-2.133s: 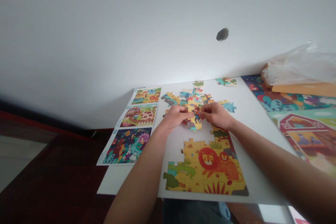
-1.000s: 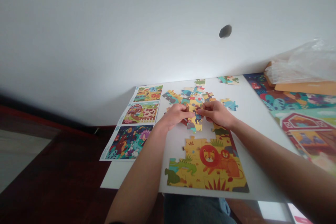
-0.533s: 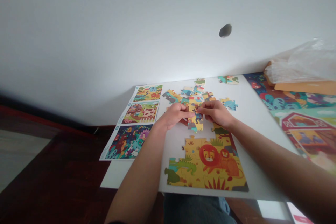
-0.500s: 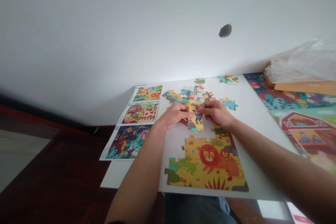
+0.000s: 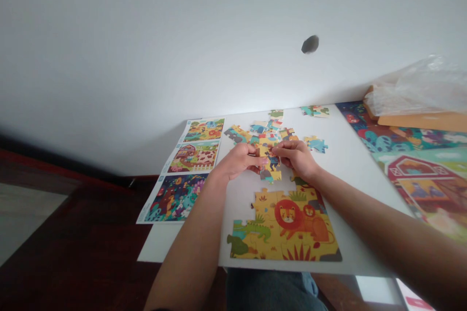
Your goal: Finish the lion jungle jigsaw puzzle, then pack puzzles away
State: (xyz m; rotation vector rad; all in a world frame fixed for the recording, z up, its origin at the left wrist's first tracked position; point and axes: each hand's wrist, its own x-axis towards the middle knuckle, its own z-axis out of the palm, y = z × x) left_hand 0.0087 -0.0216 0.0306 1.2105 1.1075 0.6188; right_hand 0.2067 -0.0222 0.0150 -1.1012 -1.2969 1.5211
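Note:
Between my hands is a small joined section of jigsaw pieces [image 5: 272, 166], yellow with a dark blue animal figure. My left hand [image 5: 245, 161] pinches its left edge, thumb on top. My right hand [image 5: 295, 156] grips its upper right side between thumb and fingertips. Nearer to me lies a larger joined part of the puzzle [image 5: 280, 226], showing two lions and a green crocodile; its upper right corner runs up under my right wrist. Several loose jigsaw pieces [image 5: 239, 132] are spread just beyond my hands, and a blue piece [image 5: 317, 144] lies to the right.
A reference sheet with three pictures [image 5: 193, 158] lies on the white table [image 5: 359, 214] at the left. To the right are a farm picture [image 5: 419, 180] and an orange box [image 5: 412, 120] under clear plastic wrap [image 5: 423, 87]. The wall [image 5: 182, 48] borders the table's far side.
The view has shifted slightly. Both hands stay on the small joined section, with only a slight movement of the fingers; the other pieces lie as before.

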